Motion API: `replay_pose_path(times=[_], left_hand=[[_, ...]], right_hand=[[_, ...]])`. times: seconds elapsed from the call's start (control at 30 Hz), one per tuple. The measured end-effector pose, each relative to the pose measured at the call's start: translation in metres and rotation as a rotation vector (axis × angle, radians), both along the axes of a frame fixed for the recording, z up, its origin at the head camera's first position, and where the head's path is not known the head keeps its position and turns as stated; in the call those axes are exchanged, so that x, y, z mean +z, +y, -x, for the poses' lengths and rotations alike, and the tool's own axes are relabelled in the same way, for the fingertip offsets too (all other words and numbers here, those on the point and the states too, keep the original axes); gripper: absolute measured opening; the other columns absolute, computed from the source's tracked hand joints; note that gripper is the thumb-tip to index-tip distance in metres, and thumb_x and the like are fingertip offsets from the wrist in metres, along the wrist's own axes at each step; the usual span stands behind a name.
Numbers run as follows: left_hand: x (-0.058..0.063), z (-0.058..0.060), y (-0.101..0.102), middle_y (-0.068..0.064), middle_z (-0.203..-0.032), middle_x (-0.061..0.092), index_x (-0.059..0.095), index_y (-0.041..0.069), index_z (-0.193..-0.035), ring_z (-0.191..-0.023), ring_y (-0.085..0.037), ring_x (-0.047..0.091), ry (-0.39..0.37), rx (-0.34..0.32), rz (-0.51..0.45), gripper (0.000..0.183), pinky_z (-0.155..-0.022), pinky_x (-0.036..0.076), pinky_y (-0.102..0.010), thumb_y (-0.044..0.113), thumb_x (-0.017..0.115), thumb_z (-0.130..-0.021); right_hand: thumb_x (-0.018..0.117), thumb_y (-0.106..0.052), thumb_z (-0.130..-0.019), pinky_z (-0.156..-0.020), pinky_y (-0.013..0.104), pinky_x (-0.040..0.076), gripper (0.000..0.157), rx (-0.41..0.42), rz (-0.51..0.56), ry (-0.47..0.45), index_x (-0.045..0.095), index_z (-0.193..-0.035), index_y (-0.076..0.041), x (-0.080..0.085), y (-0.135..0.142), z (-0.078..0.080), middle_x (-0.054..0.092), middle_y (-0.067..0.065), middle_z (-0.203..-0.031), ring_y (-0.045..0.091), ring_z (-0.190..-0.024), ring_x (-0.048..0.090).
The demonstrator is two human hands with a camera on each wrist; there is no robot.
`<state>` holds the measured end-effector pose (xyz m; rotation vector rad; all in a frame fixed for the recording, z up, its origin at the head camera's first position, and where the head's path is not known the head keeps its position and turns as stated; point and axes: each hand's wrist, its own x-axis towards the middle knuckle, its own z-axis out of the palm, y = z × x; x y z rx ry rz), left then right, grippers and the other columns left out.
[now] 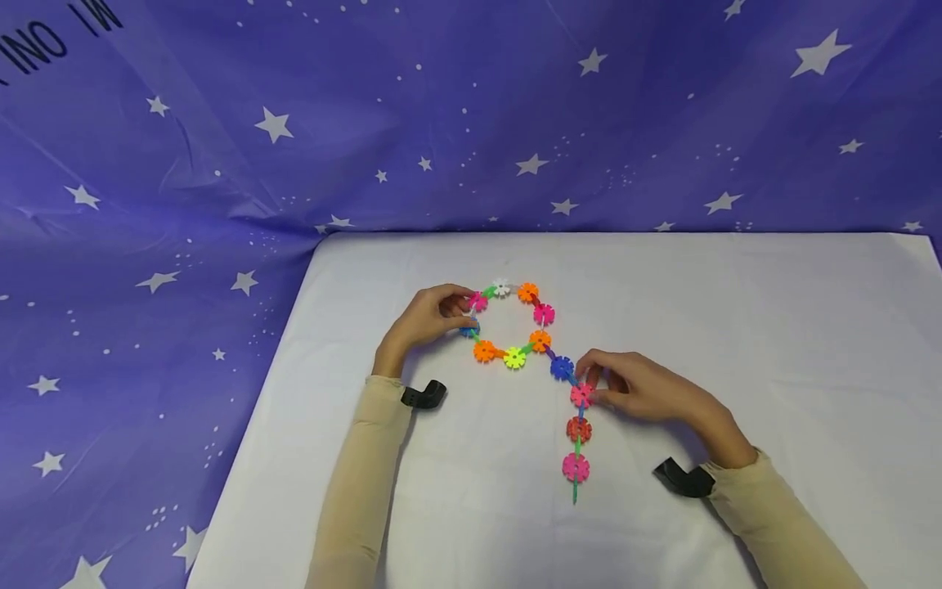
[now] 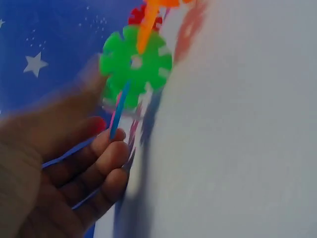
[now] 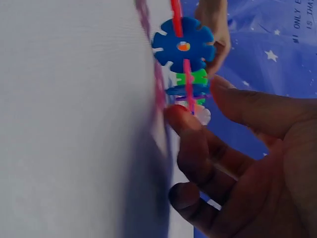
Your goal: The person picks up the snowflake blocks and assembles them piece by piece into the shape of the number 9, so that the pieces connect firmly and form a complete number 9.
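A chain of notched snowflake building discs lies on the white table (image 1: 736, 327). Its upper part forms a ring, and a straight tail runs down from the ring's lower right. At the ring's left side, my left hand (image 1: 430, 315) holds the chain by a pink disc (image 1: 478, 302) and a blue disc (image 1: 468, 329). My right hand (image 1: 636, 384) pinches a pink disc (image 1: 581, 396) in the tail, just below a dark blue disc (image 1: 562, 368). Close up in the left wrist view is a green disc (image 2: 148, 69); the right wrist view has a blue disc (image 3: 168, 44).
Below the right hand, the tail continues with a red disc (image 1: 579, 429), another pink disc (image 1: 576, 468) and a green end piece (image 1: 575, 492). A blue star-patterned cloth (image 1: 471, 123) hangs behind the table. Black curved mounts (image 1: 684, 478) sit at both wrists.
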<state>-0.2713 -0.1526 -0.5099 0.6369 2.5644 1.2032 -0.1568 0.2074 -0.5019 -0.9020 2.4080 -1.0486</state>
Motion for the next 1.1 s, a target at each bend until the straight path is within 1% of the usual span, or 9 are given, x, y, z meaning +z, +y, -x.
replay_pose_path(times=[0.2, 0.3, 0.4, 0.47, 0.57, 0.67, 0.73, 0.93, 1.1], left_hand=[[-0.003, 0.003, 0.012, -0.005, -0.114, 0.068, 0.064, 0.011, -0.128, -0.094, -0.016, 0.063, 0.052, -0.032, -0.016, 0.039, -0.086, 0.051, -0.031, 0.025, 0.069, -0.092], [-0.003, 0.003, 0.014, -0.005, -0.114, 0.064, 0.064, 0.011, -0.129, -0.092, -0.017, 0.057, 0.071, -0.029, 0.005, 0.041, -0.082, 0.048, -0.032, 0.027, 0.070, -0.092], [-0.004, 0.005, 0.017, -0.004, -0.113, 0.062, 0.065, 0.009, -0.127, -0.089, -0.018, 0.054, 0.069, -0.042, 0.018, 0.042, -0.079, 0.047, -0.031, 0.028, 0.072, -0.090], [-0.005, 0.007, 0.021, -0.002, -0.114, 0.062, 0.066, 0.009, -0.125, -0.089, -0.017, 0.054, 0.067, -0.057, 0.018, 0.041, -0.079, 0.046, -0.030, 0.029, 0.072, -0.090], [-0.005, 0.011, 0.029, -0.001, -0.114, 0.063, 0.067, 0.010, -0.124, -0.089, -0.016, 0.054, 0.081, -0.082, 0.023, 0.040, -0.079, 0.047, -0.029, 0.031, 0.071, -0.091], [-0.002, 0.011, 0.034, -0.002, -0.113, 0.063, 0.064, 0.010, -0.128, -0.090, -0.016, 0.055, 0.080, -0.088, 0.035, 0.044, -0.081, 0.048, -0.031, 0.032, 0.071, -0.090], [0.000, 0.010, 0.034, -0.004, -0.113, 0.063, 0.063, 0.011, -0.131, -0.091, -0.017, 0.055, 0.070, -0.088, 0.038, 0.047, -0.082, 0.049, -0.032, 0.032, 0.073, -0.089], [0.002, 0.014, 0.037, -0.007, -0.118, 0.060, 0.058, 0.013, -0.137, -0.095, -0.020, 0.057, 0.069, -0.092, 0.053, 0.053, -0.085, 0.050, -0.032, 0.033, 0.071, -0.090], [0.006, 0.010, 0.039, -0.010, -0.126, 0.057, 0.054, 0.010, -0.140, -0.107, -0.025, 0.056, 0.142, -0.082, 0.075, 0.053, -0.094, 0.046, -0.038, 0.034, 0.066, -0.094]], right_hand=[[0.070, -0.019, -0.091, -0.059, 0.021, 0.045, 0.039, -0.004, -0.036, -0.040, 0.057, -0.128, -0.022, 0.000, -0.005, 0.002, 0.064, -0.007, -0.097, 0.005, -0.064, 0.050], [0.072, -0.017, -0.089, -0.062, 0.023, 0.046, 0.046, -0.063, -0.041, 0.024, 0.057, -0.132, -0.021, 0.001, -0.005, 0.006, 0.063, -0.005, -0.101, 0.007, -0.069, 0.051], [0.074, -0.018, -0.088, -0.071, 0.028, 0.050, 0.057, -0.099, -0.053, 0.130, 0.052, -0.140, -0.022, 0.000, -0.007, 0.015, 0.057, 0.003, -0.124, 0.008, -0.078, 0.054], [0.075, -0.021, -0.088, -0.078, 0.032, 0.053, 0.064, -0.093, -0.069, 0.192, 0.047, -0.145, -0.024, 0.000, -0.011, 0.023, 0.046, 0.007, -0.143, 0.010, -0.085, 0.059], [0.073, -0.027, -0.089, -0.094, 0.043, 0.051, 0.066, -0.063, -0.098, 0.202, 0.044, -0.148, -0.025, 0.001, -0.020, 0.033, 0.032, 0.008, -0.156, 0.019, -0.110, 0.063], [0.073, -0.031, -0.088, -0.104, 0.051, 0.043, 0.060, -0.051, -0.135, 0.191, 0.051, -0.143, -0.021, 0.003, -0.030, 0.038, 0.038, 0.008, -0.154, 0.030, -0.131, 0.051], [0.073, -0.032, -0.088, -0.108, 0.054, 0.038, 0.055, -0.052, -0.151, 0.199, 0.057, -0.138, -0.017, 0.003, -0.035, 0.039, 0.043, 0.009, -0.150, 0.034, -0.138, 0.042], [0.073, -0.032, -0.089, -0.105, 0.053, 0.042, 0.049, -0.132, -0.202, 0.245, 0.061, -0.132, -0.014, 0.001, -0.037, 0.040, 0.048, 0.008, -0.145, 0.033, -0.135, 0.046], [0.071, -0.032, -0.090, -0.101, 0.055, 0.044, 0.049, -0.230, -0.227, 0.228, 0.059, -0.134, -0.015, 0.000, -0.033, 0.046, 0.047, 0.008, -0.145, 0.034, -0.132, 0.049]])
